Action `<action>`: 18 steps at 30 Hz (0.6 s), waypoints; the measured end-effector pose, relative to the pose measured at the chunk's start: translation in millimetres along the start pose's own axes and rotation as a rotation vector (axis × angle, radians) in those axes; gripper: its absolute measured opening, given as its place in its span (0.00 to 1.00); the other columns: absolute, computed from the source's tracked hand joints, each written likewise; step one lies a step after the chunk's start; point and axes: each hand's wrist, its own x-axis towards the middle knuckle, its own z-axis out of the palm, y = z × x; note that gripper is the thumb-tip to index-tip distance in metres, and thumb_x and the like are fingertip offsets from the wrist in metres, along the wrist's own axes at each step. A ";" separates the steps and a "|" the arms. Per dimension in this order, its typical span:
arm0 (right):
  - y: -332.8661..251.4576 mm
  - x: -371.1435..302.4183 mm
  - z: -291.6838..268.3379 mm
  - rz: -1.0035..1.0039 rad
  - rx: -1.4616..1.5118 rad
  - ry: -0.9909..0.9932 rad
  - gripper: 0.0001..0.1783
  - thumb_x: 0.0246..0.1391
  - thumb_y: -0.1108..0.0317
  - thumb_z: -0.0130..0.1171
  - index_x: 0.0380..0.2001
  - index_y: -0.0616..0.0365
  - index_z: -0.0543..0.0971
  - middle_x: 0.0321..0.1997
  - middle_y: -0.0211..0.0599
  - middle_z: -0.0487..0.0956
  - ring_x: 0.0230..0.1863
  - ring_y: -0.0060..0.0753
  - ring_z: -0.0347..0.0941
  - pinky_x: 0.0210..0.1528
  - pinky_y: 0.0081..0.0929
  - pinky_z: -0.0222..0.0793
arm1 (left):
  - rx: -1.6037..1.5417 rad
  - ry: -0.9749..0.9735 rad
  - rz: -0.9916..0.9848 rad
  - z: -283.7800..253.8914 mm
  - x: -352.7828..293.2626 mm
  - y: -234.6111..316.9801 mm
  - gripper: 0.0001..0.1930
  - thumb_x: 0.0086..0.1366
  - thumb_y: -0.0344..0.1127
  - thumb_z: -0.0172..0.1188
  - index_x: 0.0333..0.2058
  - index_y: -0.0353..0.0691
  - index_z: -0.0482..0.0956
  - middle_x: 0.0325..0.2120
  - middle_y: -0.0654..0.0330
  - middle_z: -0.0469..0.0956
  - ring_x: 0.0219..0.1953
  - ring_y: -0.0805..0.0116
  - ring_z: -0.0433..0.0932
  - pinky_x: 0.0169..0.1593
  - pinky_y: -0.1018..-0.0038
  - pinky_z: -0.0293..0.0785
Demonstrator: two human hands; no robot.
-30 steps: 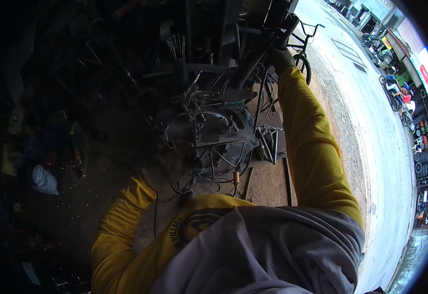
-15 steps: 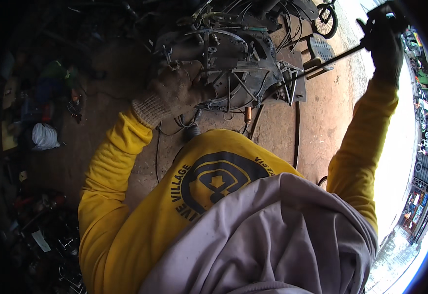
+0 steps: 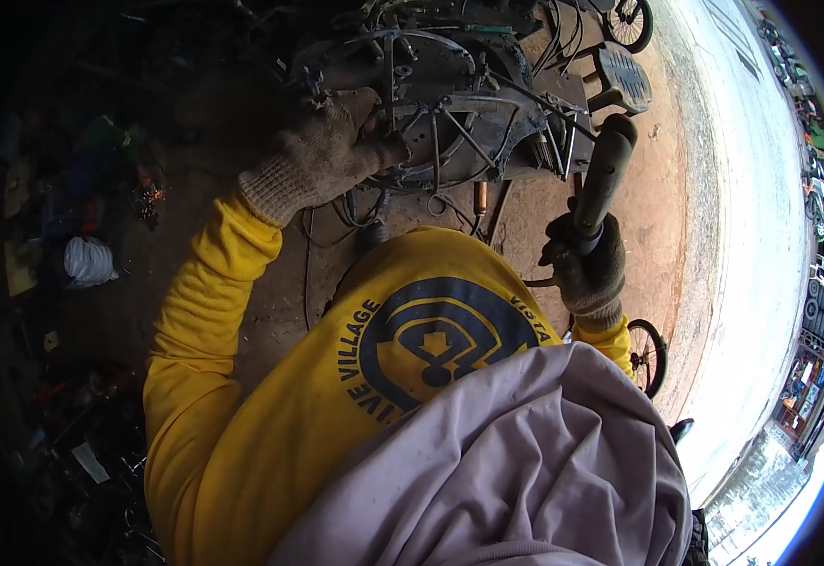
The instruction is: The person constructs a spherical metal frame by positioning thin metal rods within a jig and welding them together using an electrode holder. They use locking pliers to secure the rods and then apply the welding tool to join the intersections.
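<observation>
My left hand [image 3: 322, 151], in a brown knit glove, grips the near left end of a dark metal frame [image 3: 468, 141]. The frame has several curved and crossing bars, a sheet-like body and rough edges, and looks like part of a vehicle. Just right of my body, my gloved right hand [image 3: 589, 264] is closed round a tool with a thick grey cylindrical shaft [image 3: 605, 179]. Its rounded end points up and away from the hand. A thin bar shows left of that hand; whether it belongs to the tool, I cannot tell.
Cables and an orange-handled tool [image 3: 480, 198] lie on the brown floor beside the frame. Beyond the frame's right end is a dark slatted seat or stool [image 3: 622, 80]. Bicycle wheels [image 3: 631, 24] show at right. A white plastic bag [image 3: 89, 262] lies among dark clutter at left.
My right hand has come down and inward from high at the right, bringing the tool close to my body. The left hand stays at the frame, and my view has shifted slightly.
</observation>
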 end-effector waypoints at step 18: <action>-41.9 5.3 29.5 0.232 -0.583 -0.070 0.25 0.45 0.65 0.73 0.46 0.56 0.74 0.35 0.45 0.82 0.40 0.53 0.82 0.42 0.46 0.75 | -0.313 -0.727 -0.489 -35.4 23.9 9.1 0.22 0.68 0.36 0.63 0.59 0.43 0.72 0.53 0.48 0.75 0.54 0.57 0.80 0.51 0.69 0.84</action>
